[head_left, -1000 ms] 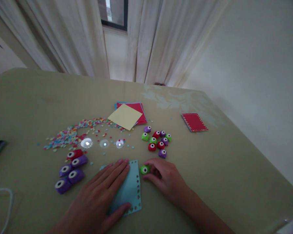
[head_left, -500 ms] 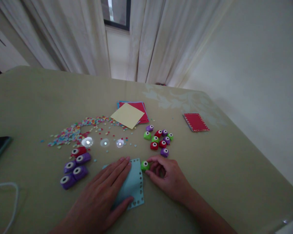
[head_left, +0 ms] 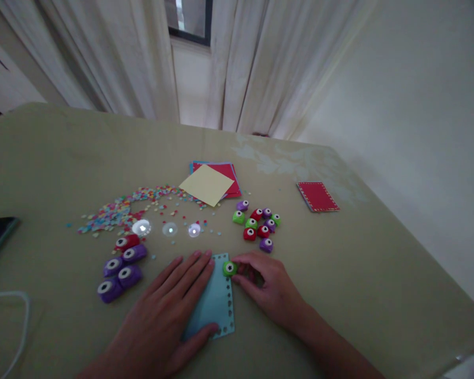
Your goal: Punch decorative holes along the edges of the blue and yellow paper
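A light-blue sheet of paper (head_left: 213,302) lies on the table, with small shaped holes along its right, top and bottom edges. My left hand (head_left: 174,310) rests flat across its left part, fingers stretched out, and covers much of it. Between the thumb and fingers of my right hand (head_left: 266,279) is a green craft punch (head_left: 229,269) with a white ring and a dark star on top. The punch sits over the upper right edge of the paper. Small red, green and purple punches (head_left: 256,223) stand in a group just beyond my right hand.
Larger purple and red punches (head_left: 122,271) stand left of my left hand. Coloured paper confetti (head_left: 118,210) is strewn behind them, near clear round discs (head_left: 169,229). A yellow sheet (head_left: 207,184) tops a paper stack; a red bordered stack (head_left: 318,196) lies right. A white cable (head_left: 26,316) curves at left.
My right hand has shifted the green craft punch slightly left, from beside the paper's right edge onto it. My left hand stays flat on the paper, its fingers a little more spread.
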A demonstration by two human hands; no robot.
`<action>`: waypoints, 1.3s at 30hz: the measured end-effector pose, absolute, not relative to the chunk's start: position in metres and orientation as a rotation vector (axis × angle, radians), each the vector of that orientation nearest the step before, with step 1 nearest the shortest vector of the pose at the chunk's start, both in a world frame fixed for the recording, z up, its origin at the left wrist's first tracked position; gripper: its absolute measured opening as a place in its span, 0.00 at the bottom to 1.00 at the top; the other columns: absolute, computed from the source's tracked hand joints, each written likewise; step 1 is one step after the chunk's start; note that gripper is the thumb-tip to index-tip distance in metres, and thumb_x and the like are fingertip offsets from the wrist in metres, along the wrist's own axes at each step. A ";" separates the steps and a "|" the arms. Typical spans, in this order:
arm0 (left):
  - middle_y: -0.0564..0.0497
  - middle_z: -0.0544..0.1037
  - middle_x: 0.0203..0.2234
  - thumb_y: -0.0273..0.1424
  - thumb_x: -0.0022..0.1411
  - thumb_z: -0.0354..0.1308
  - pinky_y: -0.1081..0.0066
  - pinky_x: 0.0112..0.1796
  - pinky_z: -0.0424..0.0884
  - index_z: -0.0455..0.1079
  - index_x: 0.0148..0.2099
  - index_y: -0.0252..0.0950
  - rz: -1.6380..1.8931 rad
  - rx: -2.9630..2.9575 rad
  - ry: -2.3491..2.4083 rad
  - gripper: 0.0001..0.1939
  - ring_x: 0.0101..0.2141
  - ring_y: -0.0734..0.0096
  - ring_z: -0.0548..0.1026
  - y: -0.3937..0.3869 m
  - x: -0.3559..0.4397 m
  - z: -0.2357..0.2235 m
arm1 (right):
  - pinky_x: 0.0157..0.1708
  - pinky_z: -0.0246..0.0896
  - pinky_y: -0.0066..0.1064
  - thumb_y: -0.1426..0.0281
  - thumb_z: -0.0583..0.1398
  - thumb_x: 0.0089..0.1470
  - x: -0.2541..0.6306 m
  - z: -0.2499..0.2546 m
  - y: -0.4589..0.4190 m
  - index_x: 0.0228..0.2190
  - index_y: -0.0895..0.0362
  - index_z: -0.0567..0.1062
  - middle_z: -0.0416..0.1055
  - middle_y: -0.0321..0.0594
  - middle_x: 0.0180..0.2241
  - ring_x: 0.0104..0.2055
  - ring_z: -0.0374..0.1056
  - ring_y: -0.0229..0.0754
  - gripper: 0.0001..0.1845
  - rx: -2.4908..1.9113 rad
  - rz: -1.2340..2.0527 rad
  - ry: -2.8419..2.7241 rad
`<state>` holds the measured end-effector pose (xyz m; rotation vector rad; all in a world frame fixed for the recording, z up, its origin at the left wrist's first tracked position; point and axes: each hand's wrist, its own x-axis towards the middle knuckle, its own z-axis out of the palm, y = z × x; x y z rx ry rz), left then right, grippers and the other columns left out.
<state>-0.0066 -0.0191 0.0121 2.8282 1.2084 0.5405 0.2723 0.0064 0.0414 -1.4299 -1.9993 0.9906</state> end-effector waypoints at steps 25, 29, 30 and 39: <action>0.46 0.60 0.78 0.57 0.74 0.58 0.58 0.73 0.50 0.50 0.82 0.36 0.555 2.850 1.198 0.48 0.73 0.54 0.63 -0.016 -0.005 0.011 | 0.34 0.63 0.31 0.64 0.72 0.62 0.274 0.044 0.009 0.51 0.55 0.84 0.79 0.38 0.35 0.32 0.70 0.40 0.17 -1.381 1.122 -1.897; 0.45 0.60 0.77 0.54 0.74 0.59 0.56 0.72 0.54 0.49 0.82 0.35 0.595 2.822 1.205 0.47 0.73 0.53 0.63 -0.014 -0.002 0.018 | 0.28 0.57 0.29 0.58 0.72 0.60 0.273 0.050 0.014 0.45 0.57 0.83 0.73 0.34 0.29 0.28 0.64 0.38 0.17 -1.473 1.266 -1.687; 0.45 0.60 0.78 0.52 0.74 0.59 0.56 0.72 0.54 0.49 0.82 0.35 0.603 2.814 1.209 0.46 0.74 0.53 0.62 -0.013 -0.001 0.021 | 0.27 0.55 0.29 0.57 0.72 0.59 0.272 0.052 0.018 0.41 0.57 0.83 0.71 0.34 0.27 0.28 0.63 0.38 0.16 -1.502 1.292 -1.669; 0.42 0.59 0.78 0.40 0.70 0.67 0.53 0.74 0.53 0.45 0.81 0.35 0.705 2.644 1.012 0.49 0.76 0.55 0.57 0.005 0.048 0.060 | 0.32 0.70 0.33 0.57 0.75 0.50 0.271 0.048 0.056 0.30 0.54 0.80 0.76 0.34 0.28 0.32 0.71 0.43 0.15 -1.264 1.469 -1.785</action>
